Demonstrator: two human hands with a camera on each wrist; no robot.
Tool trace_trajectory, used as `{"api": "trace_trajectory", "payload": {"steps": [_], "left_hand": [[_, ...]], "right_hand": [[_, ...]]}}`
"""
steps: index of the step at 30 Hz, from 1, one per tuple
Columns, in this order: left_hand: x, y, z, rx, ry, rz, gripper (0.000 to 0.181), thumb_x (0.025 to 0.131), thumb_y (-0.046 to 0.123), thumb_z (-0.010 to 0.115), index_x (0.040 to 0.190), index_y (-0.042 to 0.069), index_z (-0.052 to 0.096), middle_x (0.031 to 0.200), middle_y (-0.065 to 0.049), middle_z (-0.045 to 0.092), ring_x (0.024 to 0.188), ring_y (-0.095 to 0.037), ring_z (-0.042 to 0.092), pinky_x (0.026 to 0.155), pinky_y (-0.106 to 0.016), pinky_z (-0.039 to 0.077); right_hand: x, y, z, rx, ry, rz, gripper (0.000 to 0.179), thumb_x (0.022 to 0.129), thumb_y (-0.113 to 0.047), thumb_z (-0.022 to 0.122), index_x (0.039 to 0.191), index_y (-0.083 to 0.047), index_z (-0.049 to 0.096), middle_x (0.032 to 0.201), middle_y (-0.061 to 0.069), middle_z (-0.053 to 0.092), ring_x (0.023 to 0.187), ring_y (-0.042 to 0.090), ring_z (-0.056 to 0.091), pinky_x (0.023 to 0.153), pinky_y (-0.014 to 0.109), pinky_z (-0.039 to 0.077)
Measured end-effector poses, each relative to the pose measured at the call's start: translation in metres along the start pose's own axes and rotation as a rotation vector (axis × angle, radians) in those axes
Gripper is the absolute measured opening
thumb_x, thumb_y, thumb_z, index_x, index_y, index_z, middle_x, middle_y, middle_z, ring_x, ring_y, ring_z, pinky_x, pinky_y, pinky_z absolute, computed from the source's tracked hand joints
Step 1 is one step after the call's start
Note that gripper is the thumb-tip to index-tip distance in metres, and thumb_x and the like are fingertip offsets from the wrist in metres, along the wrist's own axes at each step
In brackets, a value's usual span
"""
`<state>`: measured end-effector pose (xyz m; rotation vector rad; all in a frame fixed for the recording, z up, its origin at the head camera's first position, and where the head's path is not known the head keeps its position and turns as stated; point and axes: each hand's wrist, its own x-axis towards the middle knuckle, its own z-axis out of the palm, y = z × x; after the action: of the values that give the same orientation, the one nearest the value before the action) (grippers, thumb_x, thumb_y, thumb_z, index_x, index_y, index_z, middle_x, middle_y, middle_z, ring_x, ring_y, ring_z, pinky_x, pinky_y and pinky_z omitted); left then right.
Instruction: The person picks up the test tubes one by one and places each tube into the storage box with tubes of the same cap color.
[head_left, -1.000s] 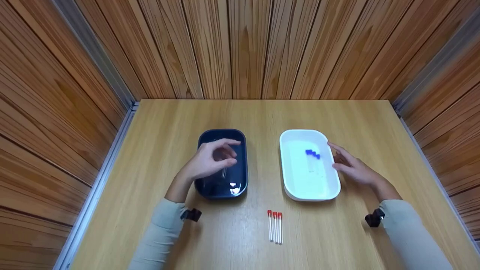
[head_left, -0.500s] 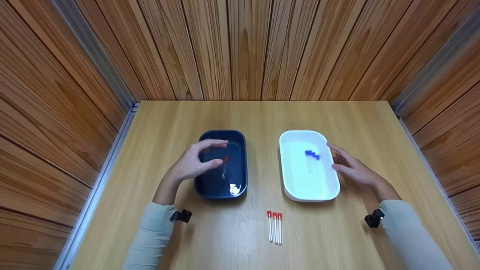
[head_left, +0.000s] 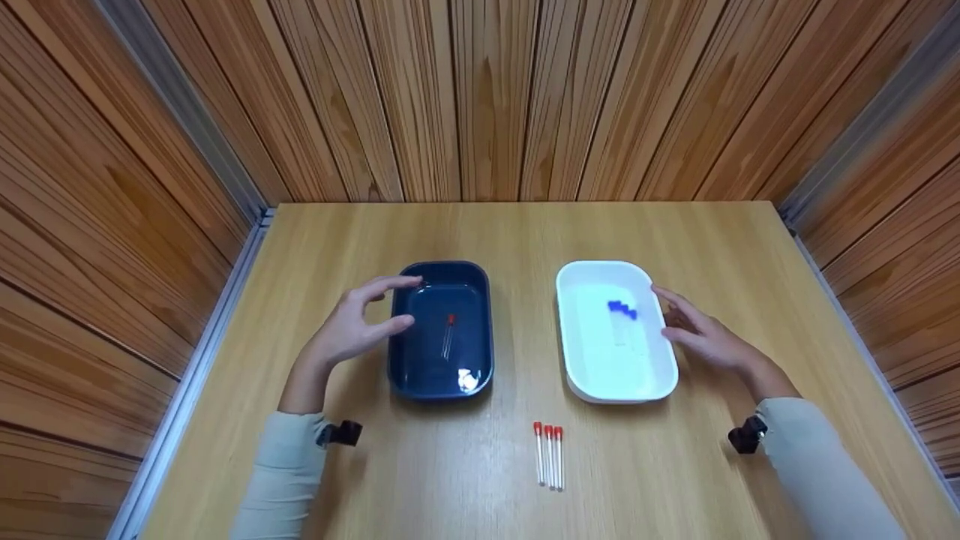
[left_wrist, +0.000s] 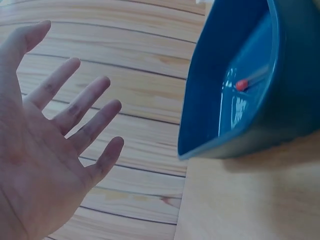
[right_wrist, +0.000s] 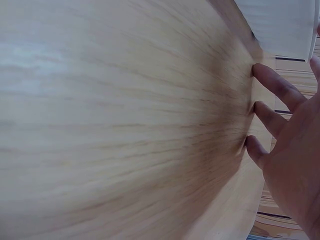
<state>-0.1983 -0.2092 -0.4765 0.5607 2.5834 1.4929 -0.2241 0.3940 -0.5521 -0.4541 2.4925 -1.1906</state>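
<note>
My left hand hovers at the left rim of a dark blue tray, fingers apart and holding nothing. In the left wrist view its palm and spread fingers show beside the tray wall. One clear tube with a red cap lies on the tray's floor. My right hand is at the right side of a white tray, thumb and forefinger at its rim. The right wrist view shows its other fingertips resting on the tabletop. Several blue caps of clear tubes sit inside the white tray.
Three tubes with red caps lie side by side on the wooden table, in front of and between the trays. Wood-panelled walls enclose the table at the back and both sides.
My left hand has drawn back leftward from over the blue tray to its left rim, uncovering the red-capped tube inside. My right hand stays at the white tray.
</note>
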Motion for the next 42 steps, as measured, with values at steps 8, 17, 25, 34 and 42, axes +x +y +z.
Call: {"api": "trace_trajectory", "payload": {"steps": [8, 17, 25, 34, 42], "left_hand": [[-0.004, -0.010, -0.006, 0.013, 0.024, 0.000, 0.063, 0.106, 0.033, 0.077, 0.166, 0.024, 0.057, 0.177, -0.007, 0.052, 0.169, -0.039, 0.042, 0.137, -0.073, 0.031], [-0.003, -0.027, -0.003, -0.019, 0.119, 0.091, 0.074, 0.102, 0.023, 0.077, 0.171, 0.014, 0.049, 0.179, -0.013, 0.049, 0.171, -0.041, 0.039, 0.138, -0.078, 0.023], [-0.002, -0.048, 0.004, -0.006, 0.153, 0.112, 0.078, 0.102, 0.024, 0.072, 0.174, 0.012, 0.043, 0.186, -0.015, 0.035, 0.175, -0.042, 0.030, 0.138, -0.080, 0.020], [-0.003, -0.069, 0.011, 0.008, 0.072, -0.014, 0.075, 0.111, 0.028, 0.068, 0.178, 0.019, 0.035, 0.188, -0.012, 0.032, 0.177, -0.041, 0.025, 0.141, -0.075, 0.017], [-0.005, -0.084, 0.016, -0.025, 0.002, -0.123, 0.069, 0.115, 0.032, 0.064, 0.178, 0.026, 0.035, 0.189, -0.008, 0.030, 0.179, -0.040, 0.020, 0.141, -0.075, 0.014]], "right_hand": [[0.000, 0.000, 0.000, 0.001, -0.002, 0.022, 0.080, 0.119, -0.029, 0.055, 0.183, -0.026, 0.008, 0.182, 0.030, 0.029, 0.158, 0.060, 0.043, 0.126, 0.087, 0.033], [0.001, 0.000, 0.001, 0.014, -0.003, 0.030, 0.080, 0.119, -0.030, 0.056, 0.183, -0.026, 0.008, 0.181, 0.028, 0.034, 0.156, 0.056, 0.048, 0.126, 0.084, 0.036], [0.000, 0.000, 0.001, 0.012, -0.003, 0.026, 0.079, 0.119, -0.030, 0.056, 0.183, -0.026, 0.009, 0.180, 0.029, 0.034, 0.156, 0.057, 0.048, 0.126, 0.085, 0.036], [0.000, 0.001, 0.000, 0.014, -0.010, 0.025, 0.080, 0.119, -0.029, 0.056, 0.183, -0.026, 0.008, 0.180, 0.030, 0.034, 0.157, 0.058, 0.046, 0.126, 0.086, 0.034], [0.001, 0.000, 0.000, 0.005, -0.003, 0.017, 0.078, 0.119, -0.028, 0.056, 0.183, -0.023, 0.010, 0.183, 0.028, 0.029, 0.156, 0.058, 0.047, 0.126, 0.085, 0.036]]}}
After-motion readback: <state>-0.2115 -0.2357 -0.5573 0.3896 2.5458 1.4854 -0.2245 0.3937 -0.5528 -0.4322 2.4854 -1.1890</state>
